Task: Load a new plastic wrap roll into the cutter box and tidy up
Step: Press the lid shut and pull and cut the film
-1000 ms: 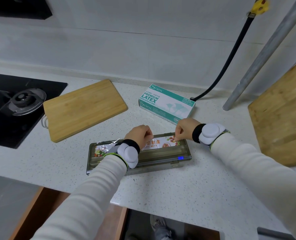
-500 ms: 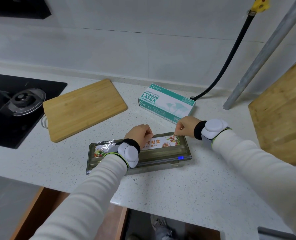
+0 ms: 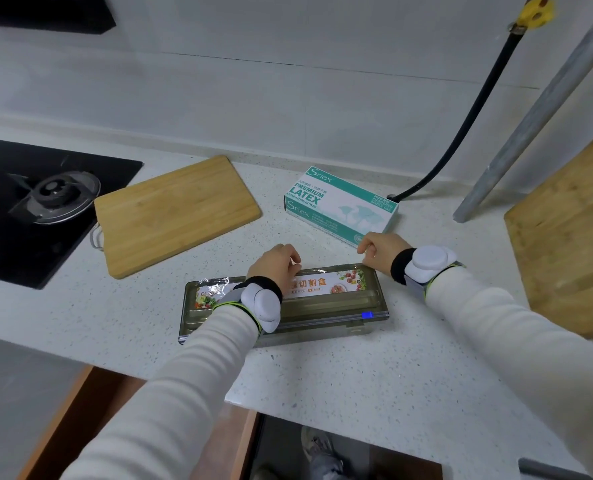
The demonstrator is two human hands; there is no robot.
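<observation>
Black glass hob (image 3: 45, 202) sits at the far left of the counter, then a bamboo cutting board (image 3: 173, 213) lying flat just right of it, nothing on it. None of that matters for the job, just setting the scene.

The cutter box (image 3: 284, 306) is in the middle, near the front edge of the speckled countertop (image 3: 357, 393), long side facing me. Looks like the new roll (image 3: 326, 285) is already sitting in it, you can see the printed label through the clear body, and some crinkly film (image 3: 213, 281) shows at the left end. The blue slider (image 3: 367, 315) is parked at the right end of the near rail.

Left hand (image 3: 277, 263) is curled over the far edge of the box around the middle, fingertips bunched like it's pinching the film edge, though I can't actually see the film between them. Right hand (image 3: 379, 249) is at the far right corner, thumb and forefinger pinched together, apparently on the same loose edge; faint clear sheet seems to stretch toward the glove box (image 3: 340, 206) behind it.

So my read: roll's in, and what's happening is pulling the free end out. Still left, I'd guess: lay the film over the cutting rail, shut the lid, trim, and clear any leftover packaging. Another wooden board (image 3: 572, 244) leans at the far right.
</observation>
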